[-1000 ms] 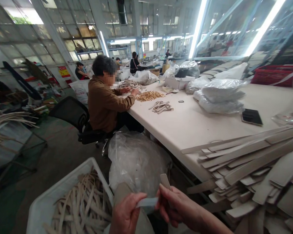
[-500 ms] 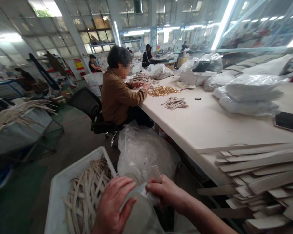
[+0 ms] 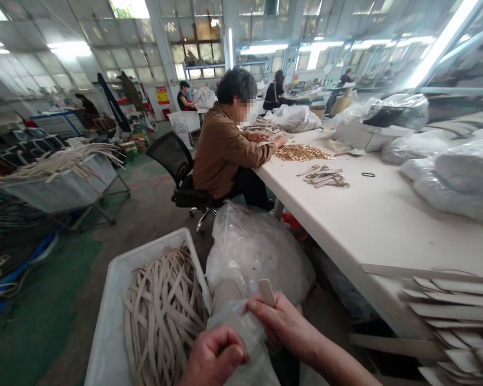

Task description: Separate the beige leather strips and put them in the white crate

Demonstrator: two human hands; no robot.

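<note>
My right hand (image 3: 279, 319) is closed around a pale beige strap (image 3: 266, 292), whose rounded end sticks up past my thumb. Lower down, my left hand (image 3: 217, 356) has its fingers curled in; whatever they hold, if anything, is hidden. Thin clear plastic (image 3: 229, 311) lies across my lap beneath both hands. To the left, a white plastic bin (image 3: 104, 300) holds a tangle of beige straps (image 3: 161, 311). Just ahead of my hands bulges a big clear plastic bag (image 3: 257, 246), its contents blurred by the film.
A white table (image 3: 346, 225) runs along my right, with stacked flat strips (image 3: 459, 311) overhanging its near edge. Gold metal pieces (image 3: 304, 152) and short straps (image 3: 326, 176) lie farther up. A seated person in a brown jacket (image 3: 229, 150) works there. Left stands a strap-filled cart (image 3: 64, 185).
My left hand has gone from spread fingers to curled ones and sits lower and nearer the right hand's strap. The head view has swung left. My right hand keeps its hold.
</note>
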